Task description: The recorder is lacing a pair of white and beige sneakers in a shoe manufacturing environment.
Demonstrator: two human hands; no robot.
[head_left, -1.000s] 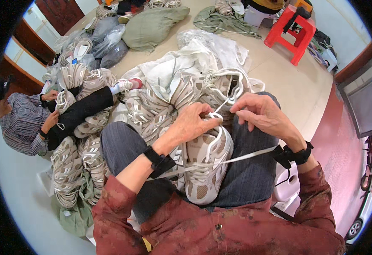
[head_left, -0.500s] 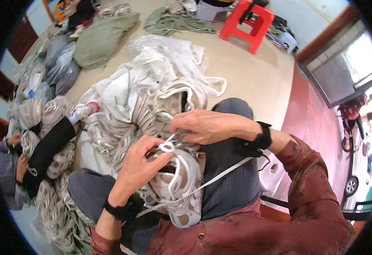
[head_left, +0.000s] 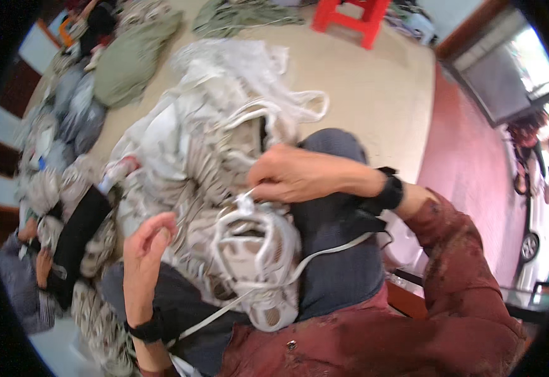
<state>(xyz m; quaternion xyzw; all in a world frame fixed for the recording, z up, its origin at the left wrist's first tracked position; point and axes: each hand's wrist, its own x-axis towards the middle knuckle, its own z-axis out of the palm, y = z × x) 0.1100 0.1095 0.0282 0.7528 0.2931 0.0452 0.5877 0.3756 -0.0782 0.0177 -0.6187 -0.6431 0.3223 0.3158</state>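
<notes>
A white and beige sneaker (head_left: 273,264) lies in my lap between my knees, its toe toward me. My right hand (head_left: 299,176) is above the far end of the shoe, fingers pinched on a white shoelace (head_left: 245,202) there. Left of the shoe and apart from it, my left hand (head_left: 145,251) is raised with thumb and fingers drawn together. Whether anything thin sits between those fingertips is not clear. A long flat white cord (head_left: 324,252) crosses over the shoe from my right knee toward my left wrist.
Beyond my knees lies a heap of similar sneakers (head_left: 202,169) with white plastic bags (head_left: 224,69). At left, another person's hand (head_left: 44,267) is beside a black cloth (head_left: 80,235) and more shoes. A green sack (head_left: 133,63) and a red stool (head_left: 349,19) stand farther off.
My left hand has left the shoe's lace and moved left. My right hand stays by the lace, slightly higher in the picture. The whole view has shifted a little.
</notes>
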